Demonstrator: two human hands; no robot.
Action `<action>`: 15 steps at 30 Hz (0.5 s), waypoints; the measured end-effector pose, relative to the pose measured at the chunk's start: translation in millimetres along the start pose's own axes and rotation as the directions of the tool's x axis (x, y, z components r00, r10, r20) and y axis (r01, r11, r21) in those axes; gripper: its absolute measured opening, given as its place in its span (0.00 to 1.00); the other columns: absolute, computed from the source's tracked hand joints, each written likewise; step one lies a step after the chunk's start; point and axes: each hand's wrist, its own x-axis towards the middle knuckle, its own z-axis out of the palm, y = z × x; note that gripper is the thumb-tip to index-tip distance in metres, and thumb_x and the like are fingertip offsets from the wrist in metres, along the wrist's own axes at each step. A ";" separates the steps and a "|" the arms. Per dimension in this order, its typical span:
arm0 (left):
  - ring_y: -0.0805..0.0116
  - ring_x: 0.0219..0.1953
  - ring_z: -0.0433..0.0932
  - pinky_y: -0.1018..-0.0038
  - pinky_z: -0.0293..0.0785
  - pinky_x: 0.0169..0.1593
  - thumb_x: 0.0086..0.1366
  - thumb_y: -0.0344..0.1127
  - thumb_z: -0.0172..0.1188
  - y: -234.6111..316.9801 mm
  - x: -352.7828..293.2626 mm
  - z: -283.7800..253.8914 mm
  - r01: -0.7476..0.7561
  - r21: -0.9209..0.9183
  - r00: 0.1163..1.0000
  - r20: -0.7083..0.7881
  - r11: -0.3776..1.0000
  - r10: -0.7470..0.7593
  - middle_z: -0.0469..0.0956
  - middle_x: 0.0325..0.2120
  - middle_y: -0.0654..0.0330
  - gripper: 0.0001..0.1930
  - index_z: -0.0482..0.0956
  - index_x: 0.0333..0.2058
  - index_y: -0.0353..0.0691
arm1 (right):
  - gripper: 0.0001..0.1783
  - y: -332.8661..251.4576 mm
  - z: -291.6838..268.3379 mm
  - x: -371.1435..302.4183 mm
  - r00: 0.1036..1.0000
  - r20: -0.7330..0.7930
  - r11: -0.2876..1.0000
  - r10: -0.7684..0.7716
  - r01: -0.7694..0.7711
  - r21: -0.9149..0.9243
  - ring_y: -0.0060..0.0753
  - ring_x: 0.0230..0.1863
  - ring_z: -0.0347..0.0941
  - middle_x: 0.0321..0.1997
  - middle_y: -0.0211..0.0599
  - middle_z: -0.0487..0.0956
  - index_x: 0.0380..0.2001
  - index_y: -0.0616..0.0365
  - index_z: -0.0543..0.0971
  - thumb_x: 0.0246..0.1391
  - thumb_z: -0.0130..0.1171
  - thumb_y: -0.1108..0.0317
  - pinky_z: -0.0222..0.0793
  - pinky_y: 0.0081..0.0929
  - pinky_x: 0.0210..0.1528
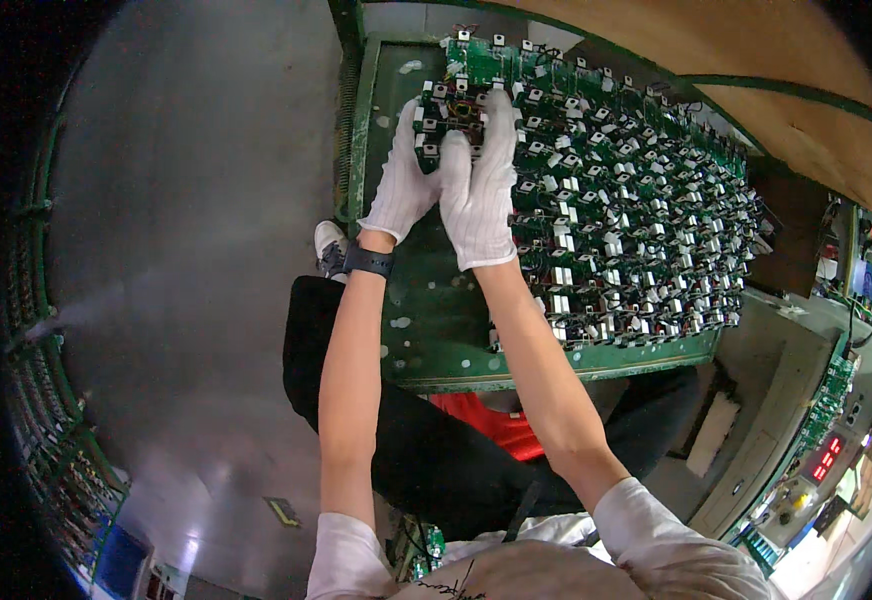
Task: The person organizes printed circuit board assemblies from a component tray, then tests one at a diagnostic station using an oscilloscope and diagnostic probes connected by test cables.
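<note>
Gloved fingers point(497, 115) of both hands hold one circuit board point(465, 100) at the tabletop's point(436, 320) far left.

Left hand point(406, 190) is along the board's left edge, its fingers partly hidden, exact opening can't tell; right hand point(480, 200) has thumb and fingers parted, thumb at near edge, fingers along right side. Other boards point(626, 210) sit packed in rows just right of it, white and black parts on top. Dark watch point(369, 260) on left wrist.

Circuit boards point(636, 220) fill the right of the table point(426, 320); another board point(463, 112) sits between left hand point(403, 185) and right hand point(484, 195), toward the far left corner.
</note>
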 end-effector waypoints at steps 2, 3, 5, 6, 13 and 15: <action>0.39 0.66 0.69 0.55 0.68 0.66 0.58 0.37 0.73 -14.6 0.5 -2.3 -0.067 -0.096 0.997 -0.051 0.993 0.062 0.65 0.66 0.36 0.53 0.46 0.74 0.37 | 0.35 -23.2 1.0 -0.5 0.992 0.006 0.989 -0.129 0.129 -0.071 0.60 0.73 0.61 0.74 0.64 0.60 0.72 0.71 0.56 0.69 0.49 0.61 0.54 0.45 0.75; 0.41 0.67 0.67 0.56 0.67 0.67 0.57 0.37 0.74 -15.1 -3.9 -2.4 -0.008 -0.236 1.000 0.004 0.972 0.009 0.65 0.66 0.37 0.55 0.44 0.74 0.37 | 0.35 -32.6 -7.1 0.0 0.989 0.013 0.989 -0.145 0.145 -0.005 0.59 0.73 0.61 0.73 0.63 0.62 0.70 0.72 0.60 0.68 0.50 0.60 0.51 0.46 0.76; 0.41 0.68 0.66 0.56 0.65 0.69 0.57 0.37 0.74 14.2 -5.1 -5.0 0.050 -0.168 0.998 0.048 0.985 -0.042 0.63 0.67 0.37 0.56 0.43 0.74 0.36 | 0.34 -58.4 -44.0 0.8 0.990 0.029 0.990 -0.140 0.140 -0.007 0.58 0.73 0.62 0.72 0.62 0.64 0.69 0.72 0.62 0.68 0.49 0.60 0.52 0.45 0.76; 0.40 0.69 0.64 0.56 0.63 0.70 0.56 0.38 0.75 23.9 -3.1 -7.1 0.101 -0.083 0.992 0.080 0.991 -0.094 0.62 0.68 0.37 0.57 0.43 0.74 0.36 | 0.33 -68.5 -63.2 0.3 0.989 0.042 0.990 -0.140 0.140 0.005 0.56 0.73 0.62 0.72 0.60 0.66 0.68 0.72 0.64 0.68 0.49 0.60 0.53 0.45 0.76; 0.38 0.74 0.55 0.57 0.54 0.75 0.57 0.43 0.75 9.0 -14.0 12.6 -0.129 0.072 0.992 -0.002 0.989 0.130 0.51 0.73 0.36 0.60 0.38 0.75 0.33 | 0.21 -65.4 -158.6 -23.0 0.949 0.308 0.990 -0.070 0.104 -0.098 0.56 0.60 0.76 0.57 0.50 0.82 0.55 0.63 0.78 0.59 0.49 0.75 0.68 0.47 0.66; 0.38 0.74 0.54 0.57 0.54 0.75 0.57 0.43 0.75 8.3 -15.7 18.0 -0.197 0.105 0.979 -0.033 0.975 0.202 0.50 0.73 0.36 0.60 0.38 0.75 0.32 | 0.19 -56.4 -169.1 -29.6 0.931 0.363 0.990 -0.042 0.087 -0.107 0.57 0.59 0.76 0.56 0.48 0.82 0.53 0.62 0.79 0.60 0.50 0.75 0.69 0.47 0.65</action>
